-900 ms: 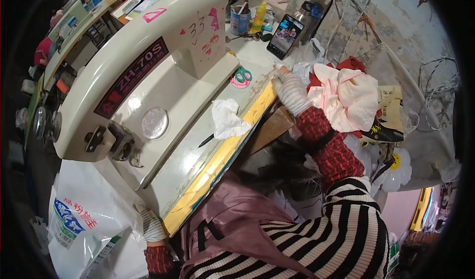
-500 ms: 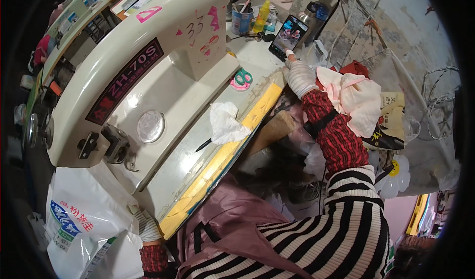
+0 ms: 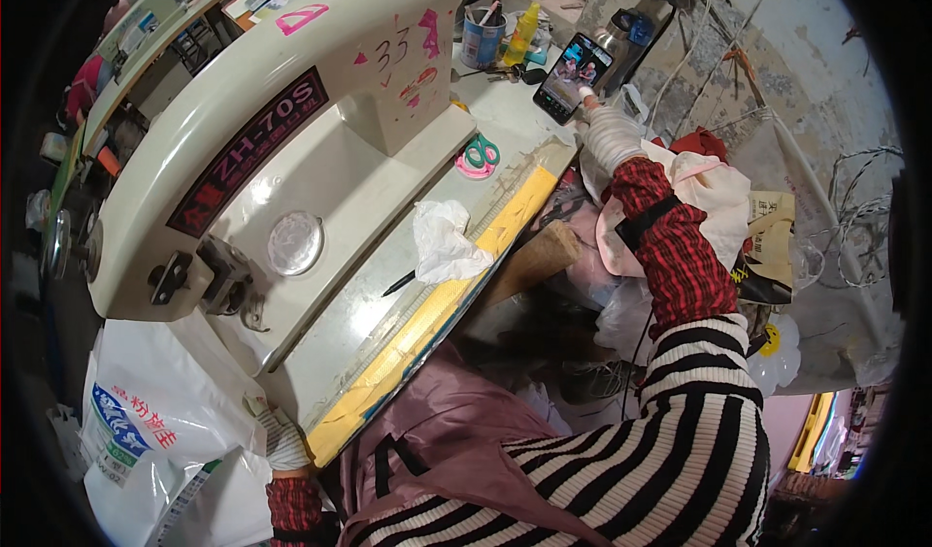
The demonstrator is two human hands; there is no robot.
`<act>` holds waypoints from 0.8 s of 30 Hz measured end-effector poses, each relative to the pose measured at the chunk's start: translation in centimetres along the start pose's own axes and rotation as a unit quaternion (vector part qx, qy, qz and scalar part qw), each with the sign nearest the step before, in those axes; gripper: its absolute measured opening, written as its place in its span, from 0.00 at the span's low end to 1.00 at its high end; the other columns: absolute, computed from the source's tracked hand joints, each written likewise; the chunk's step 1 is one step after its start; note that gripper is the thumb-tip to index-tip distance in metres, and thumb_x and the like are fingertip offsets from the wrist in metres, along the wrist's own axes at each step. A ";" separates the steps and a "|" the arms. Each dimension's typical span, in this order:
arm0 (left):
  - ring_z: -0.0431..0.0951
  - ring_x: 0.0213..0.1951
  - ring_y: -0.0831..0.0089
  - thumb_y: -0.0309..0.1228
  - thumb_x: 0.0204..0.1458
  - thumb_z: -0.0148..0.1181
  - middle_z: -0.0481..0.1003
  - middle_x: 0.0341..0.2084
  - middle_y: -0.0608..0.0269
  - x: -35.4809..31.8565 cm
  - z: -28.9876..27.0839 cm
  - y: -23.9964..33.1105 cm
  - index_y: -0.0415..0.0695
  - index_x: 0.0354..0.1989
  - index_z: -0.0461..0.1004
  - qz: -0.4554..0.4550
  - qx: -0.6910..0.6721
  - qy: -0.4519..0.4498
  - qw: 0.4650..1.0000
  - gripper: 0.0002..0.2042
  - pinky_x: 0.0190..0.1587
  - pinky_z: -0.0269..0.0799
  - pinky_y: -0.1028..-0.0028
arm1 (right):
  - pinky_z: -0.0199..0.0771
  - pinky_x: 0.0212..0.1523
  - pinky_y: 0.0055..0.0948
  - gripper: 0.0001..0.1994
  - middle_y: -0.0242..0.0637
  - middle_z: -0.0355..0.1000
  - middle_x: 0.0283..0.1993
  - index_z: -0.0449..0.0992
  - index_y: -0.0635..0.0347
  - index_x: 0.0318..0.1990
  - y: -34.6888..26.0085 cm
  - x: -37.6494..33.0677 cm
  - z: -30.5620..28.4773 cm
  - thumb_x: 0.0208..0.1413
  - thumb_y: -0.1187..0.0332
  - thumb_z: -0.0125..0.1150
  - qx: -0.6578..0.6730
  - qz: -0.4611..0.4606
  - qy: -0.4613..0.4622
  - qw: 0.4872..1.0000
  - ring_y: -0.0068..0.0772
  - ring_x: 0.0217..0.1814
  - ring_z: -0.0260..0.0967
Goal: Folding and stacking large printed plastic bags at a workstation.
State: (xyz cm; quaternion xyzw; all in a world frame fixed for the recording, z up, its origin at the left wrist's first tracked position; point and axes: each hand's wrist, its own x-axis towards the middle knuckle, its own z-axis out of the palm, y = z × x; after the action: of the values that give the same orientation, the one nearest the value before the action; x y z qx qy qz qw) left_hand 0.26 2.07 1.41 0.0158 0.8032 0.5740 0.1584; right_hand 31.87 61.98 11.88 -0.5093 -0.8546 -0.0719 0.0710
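My right hand (image 3: 612, 134), in a pale glove with a bare fingertip, reaches to a black smartphone (image 3: 573, 76) propped at the back of the sewing machine's table. One finger is stretched out against the lower right part of its lit screen, and no object shows in the hand. My left hand (image 3: 282, 440), gloved too, is low at the left, between the table's near corner and a white printed plastic bag (image 3: 175, 382). Its fingers are mostly hidden, so I cannot see whether they grip the bag. Red-and-black sleeve covers wrap both forearms.
A large cream sewing machine (image 3: 320, 91) fills the left. On its table (image 3: 364, 329) lie a crumpled white cloth (image 3: 445, 241), a black pen (image 3: 399, 283) and green-handled scissors (image 3: 481, 150). Behind stand a pen tin (image 3: 482, 37) and a yellow bottle (image 3: 522, 33). Pale fabric (image 3: 714, 207) lies at right.
My right finger has slid from the phone's lower edge up and rightward onto its screen, and the right forearm has shifted right. The left hand stays about where it was. The view has moved slightly.
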 end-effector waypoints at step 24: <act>0.69 0.50 0.64 0.28 0.59 0.43 0.68 0.51 0.53 0.8 0.4 0.1 0.39 0.61 0.58 0.144 0.310 0.042 0.939 0.21 0.54 0.63 0.71 | 0.70 0.39 0.45 0.16 0.52 0.73 0.34 0.69 0.57 0.47 -14.4 -11.1 -4.0 0.52 0.62 0.52 0.136 -0.161 -0.045 0.976 0.53 0.38 0.71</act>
State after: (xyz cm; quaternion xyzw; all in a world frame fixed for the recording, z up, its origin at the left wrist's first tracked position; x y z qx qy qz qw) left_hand -0.43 2.64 1.22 0.1556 0.9366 0.3129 0.0270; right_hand 24.65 44.85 12.94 -0.3532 -0.9296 0.0578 0.0886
